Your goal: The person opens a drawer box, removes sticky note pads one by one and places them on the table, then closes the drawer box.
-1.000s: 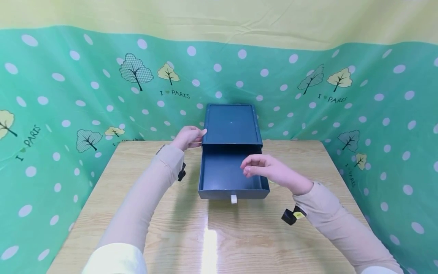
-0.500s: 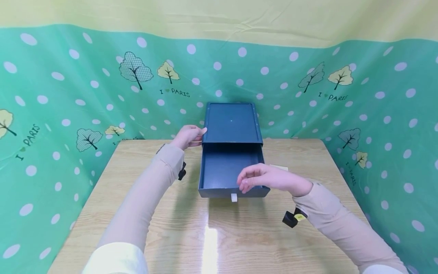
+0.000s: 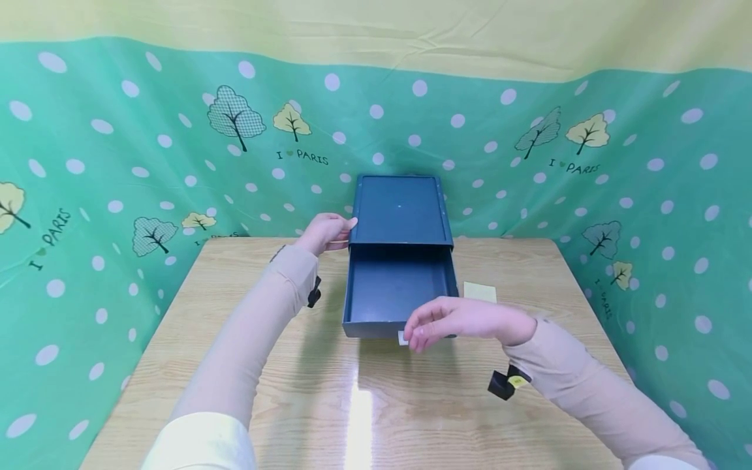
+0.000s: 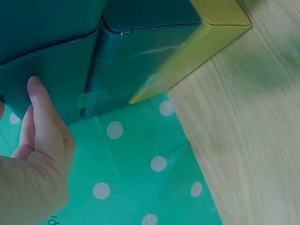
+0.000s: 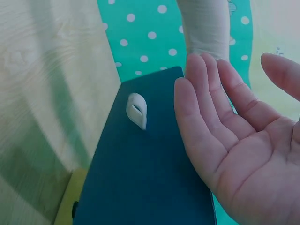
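Observation:
A dark blue drawer box (image 3: 401, 209) stands toward the back of the table, its top drawer (image 3: 396, 290) pulled out with nothing visible inside. My left hand (image 3: 326, 233) rests against the box's left side; in the left wrist view, a fingertip (image 4: 35, 84) presses on the side panel. By the drawer's front right edge, my right hand (image 3: 455, 321) hovers with loosely bent fingers and holds nothing. A white pull tab (image 5: 137, 111) sticks out of the drawer front (image 5: 140, 173). The right wrist view shows that hand's fingers apart from the tab.
The wooden table (image 3: 294, 405) carries the box. A yellow box-like piece (image 4: 206, 44) shows low in the left wrist view. Right of the drawer lies a pale yellow flat patch (image 3: 480, 292). A green dotted curtain (image 3: 376, 130) hangs behind and at both sides.
My right hand has moved down and toward me, from over the drawer's inside to its front edge near the tab. The pale yellow patch has come into view. My left hand stays on the box.

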A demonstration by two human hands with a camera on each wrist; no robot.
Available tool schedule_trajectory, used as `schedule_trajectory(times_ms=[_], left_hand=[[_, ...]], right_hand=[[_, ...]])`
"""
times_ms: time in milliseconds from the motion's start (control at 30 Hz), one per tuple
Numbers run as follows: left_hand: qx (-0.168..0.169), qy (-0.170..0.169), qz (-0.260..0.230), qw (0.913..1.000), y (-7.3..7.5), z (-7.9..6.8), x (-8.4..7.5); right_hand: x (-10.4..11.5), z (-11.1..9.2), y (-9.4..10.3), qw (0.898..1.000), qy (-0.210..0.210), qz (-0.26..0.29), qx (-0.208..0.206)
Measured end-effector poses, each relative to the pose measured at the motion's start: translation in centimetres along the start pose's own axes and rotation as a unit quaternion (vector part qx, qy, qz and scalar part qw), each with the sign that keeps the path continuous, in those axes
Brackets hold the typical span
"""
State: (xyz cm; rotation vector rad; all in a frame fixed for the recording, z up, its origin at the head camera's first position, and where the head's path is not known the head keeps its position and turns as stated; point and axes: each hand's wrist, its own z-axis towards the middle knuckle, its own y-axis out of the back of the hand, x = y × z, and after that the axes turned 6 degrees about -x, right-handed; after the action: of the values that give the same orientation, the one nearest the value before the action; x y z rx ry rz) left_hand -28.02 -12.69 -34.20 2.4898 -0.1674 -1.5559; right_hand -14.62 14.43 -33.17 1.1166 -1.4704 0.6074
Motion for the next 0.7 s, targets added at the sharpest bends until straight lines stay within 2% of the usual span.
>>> schedule_trajectory(times_ms=[300,700], left_hand=[[0.001,-0.003,0.003,1.0,0.1,0.0,0.1],[0.007,-0.008,0.008,0.9999,0.1,-0.1,0.1]], right_hand=[[-1.1,0.2,-1.5,0.998,-0.054,0.002,0.028],[-3.3,0.7,-2.8,0.995,-0.094,0.033,0.028]])
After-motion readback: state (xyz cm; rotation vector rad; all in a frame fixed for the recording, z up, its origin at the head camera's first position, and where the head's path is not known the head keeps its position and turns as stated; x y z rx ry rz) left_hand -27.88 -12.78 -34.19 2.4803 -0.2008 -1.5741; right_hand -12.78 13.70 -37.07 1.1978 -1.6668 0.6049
